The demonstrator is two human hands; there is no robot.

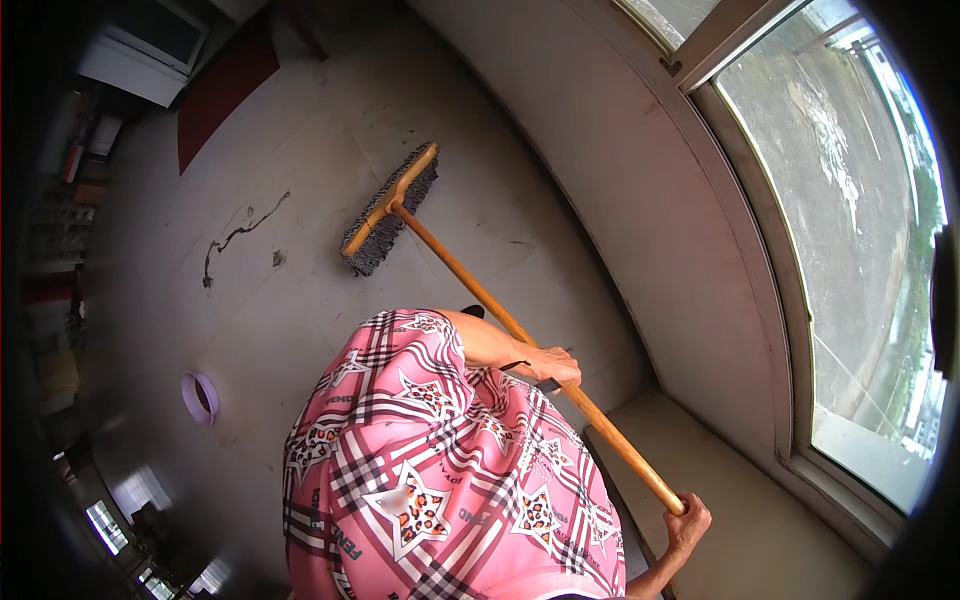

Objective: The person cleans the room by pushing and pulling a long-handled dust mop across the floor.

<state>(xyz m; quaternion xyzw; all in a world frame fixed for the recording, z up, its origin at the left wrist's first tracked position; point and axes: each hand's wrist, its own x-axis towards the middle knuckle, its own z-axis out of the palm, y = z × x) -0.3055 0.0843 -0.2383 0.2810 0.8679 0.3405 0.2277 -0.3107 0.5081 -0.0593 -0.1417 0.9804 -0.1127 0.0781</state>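
Observation:
A floor mop with a long wooden handle (469, 281) slants across the view, from upper left to lower right. Its wooden crossbar (390, 199) has a dark grey, fringed mop head (382, 244) around it, resting on the floor. My left hand (556, 366) wraps the handle partway up, with a dark band at the wrist. Near the handle's upper end, my right hand (688, 523) grips it, at the lower right of the view. A pink patterned garment (450, 465) covers my body and hides part of the floor.
The grey floor (300, 315) has a jagged dark crack (251, 229). A lilac basin-like object (199, 397) stands at left, a dark red mat (225, 105) at upper left. Along my right run a pale wall (637, 172), windows (840, 225) and a low ledge (697, 450).

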